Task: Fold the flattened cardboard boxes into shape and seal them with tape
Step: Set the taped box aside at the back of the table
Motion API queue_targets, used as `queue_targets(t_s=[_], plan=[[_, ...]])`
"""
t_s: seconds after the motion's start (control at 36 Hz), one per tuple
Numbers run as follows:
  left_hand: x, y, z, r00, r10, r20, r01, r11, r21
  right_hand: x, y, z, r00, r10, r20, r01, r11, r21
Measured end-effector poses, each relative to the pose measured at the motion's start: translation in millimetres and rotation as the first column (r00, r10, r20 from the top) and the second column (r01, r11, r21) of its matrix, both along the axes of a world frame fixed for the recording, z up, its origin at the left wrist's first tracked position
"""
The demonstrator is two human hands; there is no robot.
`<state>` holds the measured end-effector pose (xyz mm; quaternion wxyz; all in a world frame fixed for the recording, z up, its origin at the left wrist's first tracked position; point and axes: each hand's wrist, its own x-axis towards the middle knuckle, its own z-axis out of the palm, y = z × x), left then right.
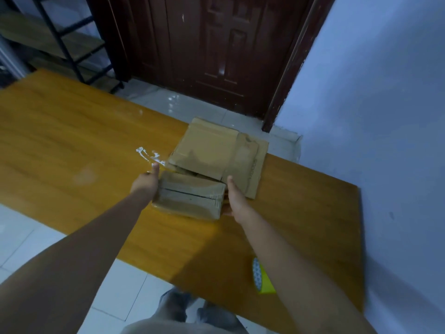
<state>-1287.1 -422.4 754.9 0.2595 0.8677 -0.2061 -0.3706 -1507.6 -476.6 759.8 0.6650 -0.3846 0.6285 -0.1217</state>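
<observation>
Fingers (154, 171) round rectangular taped cardboard box (190, 197)

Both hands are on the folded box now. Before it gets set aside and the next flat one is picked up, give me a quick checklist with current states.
1. Left hand and right hand hold the folded box at opposite ends: ok.
2. Top flaps closed, seam line visible: ok.
3. Tape over the seam: cannot tell, picture blurred.
4. Flattened boxes waiting just behind: ok.
5. Tape roll on the table near edge, beside the right forearm: ok.
6. Tape scrap stuck on table: not ok.
</observation>
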Motion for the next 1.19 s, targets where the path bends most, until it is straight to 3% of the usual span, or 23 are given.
queue_targets(t_s=[0.14, 0.25, 0.33, 0.5, 0.78, 1.03, 1.19], plan=[[11.8, 6.5, 9.8, 0.981, 0.083, -0.175, -0.099, 0.992, -0.084, -21.5, -5.2, 8.5, 0.990, -0.140, 0.029, 0.138, 0.988, 0.069], [-6.3, -4.2, 34.3, 0.962, 0.004, -0.274, -0.068, 0.972, -0.224, -30.3, -15.6, 25.0, 0.982, -0.186, 0.043, 0.187, 0.982, -0.015], [-24.6, -17.0, 51.6, 0.961, -0.095, -0.261, 0.005, 0.946, -0.325, -38.3, -25.3, 44.5, 0.976, -0.210, 0.061, 0.216, 0.968, -0.125], [-50.3, -29.1, 77.9, 0.957, -0.198, -0.214, 0.106, 0.920, -0.377, -53.1, -47.1, 63.0, 0.949, -0.306, 0.077, 0.315, 0.907, -0.280], [-41.0, -32.5, 83.1, 0.939, -0.172, -0.298, 0.010, 0.879, -0.477, -38.6, -54.1, 78.4, 0.939, -0.270, 0.213, 0.322, 0.909, -0.266], [9.6, -58.2, 91.2, 0.937, -0.259, -0.234, 0.127, 0.876, -0.465, 14.3, -73.5, 83.2, 0.973, -0.227, 0.049, 0.229, 0.900, -0.370], [76.5, -78.3, 85.0, 0.931, -0.262, -0.253, 0.128, 0.885, -0.449, 87.9, -87.9, 75.5, 0.969, -0.246, 0.024, 0.235, 0.888, -0.394]])
